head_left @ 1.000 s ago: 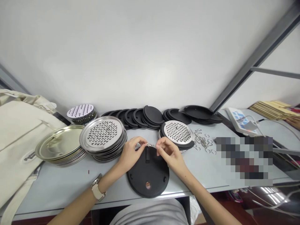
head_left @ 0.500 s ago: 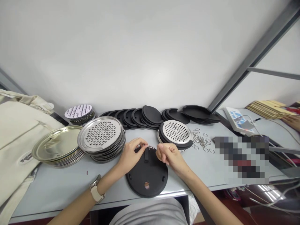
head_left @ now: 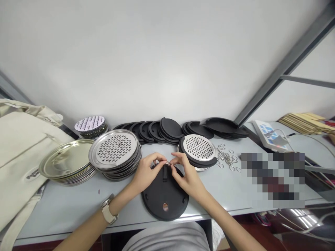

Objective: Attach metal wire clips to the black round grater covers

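Observation:
A round black disc [head_left: 165, 195] with a short black strap [head_left: 165, 173] and a small round hole lies at the table's front edge. Over its far rim, my left hand [head_left: 149, 171] pinches a small metal clip [head_left: 169, 163] between thumb and finger. From the other side my right hand [head_left: 186, 176] meets it, thumb and forefinger at the clip's right end, where a thin ring shows. Its other fingers are mostly hidden. Right of my hands, a perforated metal plate [head_left: 199, 147] rests on a black holder.
Perforated metal plates [head_left: 115, 150] and gold-toned lids [head_left: 69, 158] are stacked at left beside a cream bag [head_left: 21, 146]. Black discs [head_left: 171, 129] line the wall. Clips and rings [head_left: 227, 158] lie at right, near a blurred patch and a power strip [head_left: 269, 135].
My right hand has opened from a curled shape and brought its thumb and forefinger to the clip. The view has shifted slightly; the person's hand at the far right is gone from sight.

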`<state>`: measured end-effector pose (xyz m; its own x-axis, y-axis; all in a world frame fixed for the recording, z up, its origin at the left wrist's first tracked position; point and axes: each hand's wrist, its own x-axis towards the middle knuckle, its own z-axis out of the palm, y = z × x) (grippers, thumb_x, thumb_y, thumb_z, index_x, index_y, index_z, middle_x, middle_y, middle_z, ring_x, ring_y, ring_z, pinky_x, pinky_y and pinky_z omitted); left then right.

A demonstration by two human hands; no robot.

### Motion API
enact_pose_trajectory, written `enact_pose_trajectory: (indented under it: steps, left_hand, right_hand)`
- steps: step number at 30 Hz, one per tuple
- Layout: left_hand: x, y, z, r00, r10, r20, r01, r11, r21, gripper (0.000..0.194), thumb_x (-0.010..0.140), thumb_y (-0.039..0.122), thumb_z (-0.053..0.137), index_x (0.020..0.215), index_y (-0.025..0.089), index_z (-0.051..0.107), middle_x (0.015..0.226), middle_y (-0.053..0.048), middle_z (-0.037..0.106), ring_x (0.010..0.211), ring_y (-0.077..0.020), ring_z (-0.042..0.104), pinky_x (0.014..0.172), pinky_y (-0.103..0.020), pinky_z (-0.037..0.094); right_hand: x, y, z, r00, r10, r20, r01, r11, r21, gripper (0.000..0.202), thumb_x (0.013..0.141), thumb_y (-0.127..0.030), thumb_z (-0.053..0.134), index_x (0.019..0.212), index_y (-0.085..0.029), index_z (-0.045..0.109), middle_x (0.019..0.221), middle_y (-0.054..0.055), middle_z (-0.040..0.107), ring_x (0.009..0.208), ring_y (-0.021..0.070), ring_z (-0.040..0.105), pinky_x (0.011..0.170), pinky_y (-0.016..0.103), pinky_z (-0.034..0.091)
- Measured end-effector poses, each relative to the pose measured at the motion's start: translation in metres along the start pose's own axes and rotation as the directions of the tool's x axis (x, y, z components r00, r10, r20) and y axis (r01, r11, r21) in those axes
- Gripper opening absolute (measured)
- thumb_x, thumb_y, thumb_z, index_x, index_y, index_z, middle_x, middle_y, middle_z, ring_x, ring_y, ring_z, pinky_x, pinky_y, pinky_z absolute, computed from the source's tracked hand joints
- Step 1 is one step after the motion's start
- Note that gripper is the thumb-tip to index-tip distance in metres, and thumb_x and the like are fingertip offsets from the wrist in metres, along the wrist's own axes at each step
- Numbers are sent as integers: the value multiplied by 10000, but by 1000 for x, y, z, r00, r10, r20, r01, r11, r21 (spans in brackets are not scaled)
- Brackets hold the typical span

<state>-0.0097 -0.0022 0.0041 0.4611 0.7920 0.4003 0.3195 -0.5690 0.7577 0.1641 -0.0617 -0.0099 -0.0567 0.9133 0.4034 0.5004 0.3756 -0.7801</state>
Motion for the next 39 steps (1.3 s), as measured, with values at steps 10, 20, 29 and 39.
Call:
enact_pose_trajectory:
  steps: [10,20,29,39]
  left_hand:
    - [-1,-4,-2,999,4,47,-8,997,71,119,905,135,522,834,200,593,831,0,627,824,-160,595,787,-290,437]
    - [-4,-6,-6,997,10,75,-18,995,100,153,883,95,543,846,202,646,860,-3,670,849,-165,622,803,-289,456]
    - [-3,-9,0,1000,-20,9,19,994,110,177,853,75,587,823,206,702,854,-8,731,815,-175,666,783,-294,488]
    - [-2,-7,3,1000,19,-10,-17,987,160,204,828,34,592,771,202,692,801,-3,730,783,-182,655,797,-336,455]
  right_hand:
    - [5,2,1,994,-74,77,88,976,-200,173,944,-113,461,1001,-221,584,912,40,643,865,203,567,794,353,441]
    - [3,8,2,987,-128,98,146,969,-200,255,977,-138,447,1116,-257,624,954,46,651,882,208,560,802,351,446]
    - [1,10,3,988,-120,99,141,958,-251,254,984,-136,414,1074,-236,630,886,50,617,835,210,528,773,353,440]
    - [2,5,3,981,-155,114,184,930,-318,251,976,-119,402,991,-205,638,839,56,606,786,210,521,745,351,441]
